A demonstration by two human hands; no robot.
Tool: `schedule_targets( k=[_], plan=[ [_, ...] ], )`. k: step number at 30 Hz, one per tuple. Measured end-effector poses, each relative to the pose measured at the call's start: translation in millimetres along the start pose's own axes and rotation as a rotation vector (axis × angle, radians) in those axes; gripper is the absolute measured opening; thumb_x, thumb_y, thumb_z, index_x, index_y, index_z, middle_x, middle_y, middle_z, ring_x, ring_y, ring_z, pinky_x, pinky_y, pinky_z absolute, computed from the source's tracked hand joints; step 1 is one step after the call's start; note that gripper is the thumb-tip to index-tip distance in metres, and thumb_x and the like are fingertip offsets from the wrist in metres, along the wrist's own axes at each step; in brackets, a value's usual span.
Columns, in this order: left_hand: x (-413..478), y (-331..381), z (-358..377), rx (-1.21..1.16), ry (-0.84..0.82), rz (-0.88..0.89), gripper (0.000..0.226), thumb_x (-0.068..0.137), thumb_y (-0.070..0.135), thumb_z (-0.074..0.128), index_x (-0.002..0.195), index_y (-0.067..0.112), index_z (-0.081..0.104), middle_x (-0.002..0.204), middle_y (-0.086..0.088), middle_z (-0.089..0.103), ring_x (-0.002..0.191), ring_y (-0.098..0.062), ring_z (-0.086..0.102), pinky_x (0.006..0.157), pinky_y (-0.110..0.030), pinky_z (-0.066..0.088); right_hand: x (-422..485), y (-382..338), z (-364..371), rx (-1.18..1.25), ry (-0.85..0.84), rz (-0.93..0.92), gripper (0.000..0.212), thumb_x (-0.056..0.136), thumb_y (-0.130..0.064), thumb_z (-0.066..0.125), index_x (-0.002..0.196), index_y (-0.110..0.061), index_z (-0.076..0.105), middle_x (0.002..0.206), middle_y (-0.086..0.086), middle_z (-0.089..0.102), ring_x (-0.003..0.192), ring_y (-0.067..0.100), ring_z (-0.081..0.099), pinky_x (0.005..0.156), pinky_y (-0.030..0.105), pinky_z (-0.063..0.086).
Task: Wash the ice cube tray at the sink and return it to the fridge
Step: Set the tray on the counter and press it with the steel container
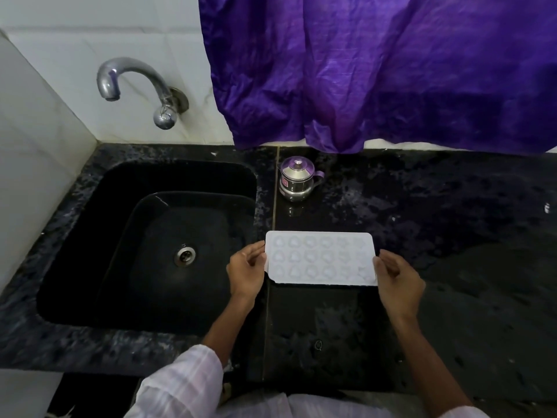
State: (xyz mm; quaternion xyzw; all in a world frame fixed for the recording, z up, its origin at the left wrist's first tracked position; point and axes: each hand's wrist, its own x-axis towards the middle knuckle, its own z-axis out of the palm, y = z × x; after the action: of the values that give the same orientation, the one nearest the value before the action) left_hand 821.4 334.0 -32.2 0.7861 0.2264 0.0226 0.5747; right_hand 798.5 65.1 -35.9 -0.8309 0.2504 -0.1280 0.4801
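Left hand (pixel 245 274), right hand (pixel 398 282) at tray (pixel 321 257)

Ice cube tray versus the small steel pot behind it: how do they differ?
The ice cube tray is white, flat and wide; the steel pot is shiny, upright and lidded. The tray is gripped at its short ends by the left hand and right hand; the pot stands untouched. Both are over the dark counter, right of the sink.

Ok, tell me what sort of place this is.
Probably a home kitchen: a black rectangular sink sunk in a dark speckled stone counter, a curved chrome wall tap above it, and a small lidded steel pot beside it.
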Motion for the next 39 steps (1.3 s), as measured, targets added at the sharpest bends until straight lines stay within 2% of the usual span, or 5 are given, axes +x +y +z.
schedule_targets(
  k=[10,17,22,32,39],
  plan=[
    [-11,-14,-21,-0.171,0.086,0.024,0.022,0.095,0.001,0.061,0.109,0.013,0.073,0.104,0.001,0.076,0.098,-0.009,0.072,0.088,-0.035,0.059,62,-77,50,0.112,-0.228,-0.324,0.026,0.094,-0.017,0.065,0.119,-0.008,0.066,0.097,-0.004,0.071,0.087,-0.012,0.064,0.076,0.002,0.046],
    [-23,-24,-29,-0.228,0.129,-0.003,0.026,0.095,0.000,0.059,0.100,0.022,0.073,0.102,0.003,0.076,0.098,-0.015,0.073,0.083,-0.039,0.059,121,-110,118,-0.046,-0.382,-0.401,0.034,0.093,-0.033,0.064,0.120,-0.012,0.063,0.113,0.002,0.065,0.097,0.014,0.063,0.084,0.016,0.049],
    [-31,-29,-33,-0.210,0.128,-0.018,0.026,0.096,0.000,0.059,0.100,0.022,0.073,0.098,0.005,0.077,0.098,-0.015,0.072,0.083,-0.038,0.059,131,-111,130,0.024,-0.403,-0.239,0.033,0.091,-0.044,0.066,0.093,-0.010,0.066,0.078,-0.005,0.064,0.068,0.002,0.057,0.065,0.004,0.043],
    [-48,-34,-40,0.118,0.074,0.135,0.022,0.095,0.007,0.062,0.105,0.022,0.074,0.093,0.016,0.075,0.083,0.003,0.068,0.079,-0.019,0.054,115,-112,146,0.273,-0.505,-0.030,0.048,0.083,-0.061,0.062,0.063,-0.025,0.036,0.069,-0.003,0.053,0.064,0.006,0.053,0.074,0.036,0.050],
    [-48,-42,-46,0.217,-0.008,0.209,0.024,0.094,0.008,0.063,0.114,0.019,0.071,0.103,0.011,0.074,0.094,0.001,0.068,0.088,-0.024,0.055,88,-128,122,0.272,-0.413,-0.092,0.050,0.084,-0.057,0.066,0.061,-0.025,0.035,0.062,-0.003,0.041,0.057,0.006,0.037,0.056,0.024,0.035]
  ],
)
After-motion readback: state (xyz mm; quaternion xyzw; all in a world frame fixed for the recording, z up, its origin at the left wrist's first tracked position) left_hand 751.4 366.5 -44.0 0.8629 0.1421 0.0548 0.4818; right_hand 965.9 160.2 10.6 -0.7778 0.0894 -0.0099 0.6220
